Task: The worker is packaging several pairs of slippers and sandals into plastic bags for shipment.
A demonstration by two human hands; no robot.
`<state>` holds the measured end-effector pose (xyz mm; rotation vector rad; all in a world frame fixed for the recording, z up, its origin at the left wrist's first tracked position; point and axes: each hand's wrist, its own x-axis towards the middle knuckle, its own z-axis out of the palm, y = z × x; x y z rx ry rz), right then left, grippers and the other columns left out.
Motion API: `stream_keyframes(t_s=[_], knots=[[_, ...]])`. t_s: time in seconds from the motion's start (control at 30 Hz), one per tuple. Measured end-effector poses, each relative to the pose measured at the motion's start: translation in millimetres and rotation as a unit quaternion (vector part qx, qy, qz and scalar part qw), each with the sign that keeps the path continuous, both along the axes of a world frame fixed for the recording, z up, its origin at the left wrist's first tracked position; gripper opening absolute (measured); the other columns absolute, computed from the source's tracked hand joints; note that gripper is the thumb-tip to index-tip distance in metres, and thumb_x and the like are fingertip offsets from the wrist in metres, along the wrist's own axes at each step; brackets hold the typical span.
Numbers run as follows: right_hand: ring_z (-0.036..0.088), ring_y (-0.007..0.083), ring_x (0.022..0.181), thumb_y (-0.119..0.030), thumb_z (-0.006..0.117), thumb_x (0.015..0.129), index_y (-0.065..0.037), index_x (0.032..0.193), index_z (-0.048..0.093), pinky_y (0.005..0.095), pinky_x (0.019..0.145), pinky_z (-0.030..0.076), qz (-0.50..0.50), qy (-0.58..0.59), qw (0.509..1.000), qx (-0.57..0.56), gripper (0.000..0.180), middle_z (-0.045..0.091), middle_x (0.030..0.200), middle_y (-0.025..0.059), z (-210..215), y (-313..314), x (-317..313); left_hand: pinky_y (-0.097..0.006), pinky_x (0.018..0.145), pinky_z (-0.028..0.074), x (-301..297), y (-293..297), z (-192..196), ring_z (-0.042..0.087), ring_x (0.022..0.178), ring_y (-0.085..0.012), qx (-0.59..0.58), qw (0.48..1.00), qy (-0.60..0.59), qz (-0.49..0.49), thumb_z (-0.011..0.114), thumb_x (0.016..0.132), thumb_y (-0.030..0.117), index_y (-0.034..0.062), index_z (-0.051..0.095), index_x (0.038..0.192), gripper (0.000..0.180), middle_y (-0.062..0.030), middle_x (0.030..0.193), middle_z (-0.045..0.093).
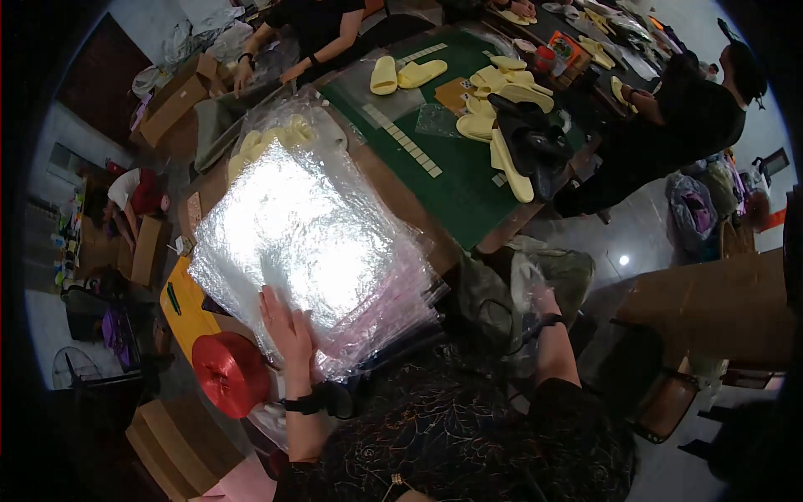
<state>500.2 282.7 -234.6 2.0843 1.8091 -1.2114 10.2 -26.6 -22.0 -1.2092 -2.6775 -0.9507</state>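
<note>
My left hand (pixel 286 325) lies flat with its fingers stretched out, on the near left edge of a stack of clear plastic bags (pixel 335 209). The stack is shiny with glare, and its near right edge looks pinkish. At my right side, my right hand (pixel 544 299) is closed on a thin clear plastic bag (pixel 522 280); the plastic partly covers the fingers. Just beyond that hand sits an olive-green sack (pixel 569 263). Pale yellow slippers (pixel 293 132) in clear plastic show at the stack's far end.
A red roll of plastic twine (pixel 227 374) stands left of my left forearm. Yellow slides (pixel 502 84) and black slippers (pixel 535 138) lie on the green mat (pixel 452 201). Co-workers (pixel 322 33) stand around the table. Cardboard boxes (pixel 711 301) are at right.
</note>
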Motion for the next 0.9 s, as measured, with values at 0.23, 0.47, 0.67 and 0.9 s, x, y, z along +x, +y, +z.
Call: stream_keyframes(t_s=[0.23, 0.47, 0.67, 0.9], knots=[[0.065, 0.0366, 0.092, -0.023, 0.064, 0.083, -0.001, 0.091, 0.069, 0.0441, 0.075, 0.052, -0.078, -0.012, 0.996, 0.033, 0.024, 0.069, 0.087, 0.0176, -37, 53, -15, -0.046, 0.116, 0.015, 1, 8, -1, 0.024, 0.141, -0.0395, 0.002, 1.0, -0.011, -0.005, 0.049, 0.088, 0.019, -0.0038, 0.026, 0.147, 0.067, -0.0219, 0.151, 0.032], [0.057, 0.0396, 0.105, -0.026, 0.068, 0.082, -0.003, 0.111, 0.062, 0.048, 0.087, 0.047, -0.082, 0.093, 0.939, 0.32, 0.038, 0.062, 0.109, 0.0206, 27, 197, -92, -0.047, 0.115, 0.018, 5, 28, 1, 0.028, 0.139, -0.0409, 0.012, 1.0, -0.022, 0.003, 0.051, 0.083, 0.015, -0.0039, 0.029, 0.145, 0.069, -0.0238, 0.148, 0.034], [0.038, 0.0438, 0.127, -0.034, 0.087, 0.06, -0.009, 0.146, 0.025, 0.0521, 0.103, 0.04, -0.085, -0.053, 0.976, 0.192, 0.109, 0.04, 0.137, 0.0238, 40, 252, -144, -0.046, 0.115, 0.02, 9, 29, 10, 0.029, 0.138, -0.0401, -0.005, 1.0, -0.002, 0.014, 0.053, 0.086, 0.023, -0.0034, 0.031, 0.144, 0.068, -0.0237, 0.148, 0.035], [0.054, 0.042, 0.11, -0.04, 0.072, 0.078, 0.0, 0.144, 0.029, 0.0491, 0.091, 0.048, 0.059, -0.085, 0.961, 0.256, 0.088, 0.051, 0.119, 0.0302, 13, 233, -157, -0.046, 0.114, 0.021, 12, 29, 15, 0.029, 0.139, -0.0401, -0.018, 0.999, -0.013, 0.032, 0.055, 0.088, 0.033, -0.0026, 0.034, 0.143, 0.069, -0.0228, 0.148, 0.035]])
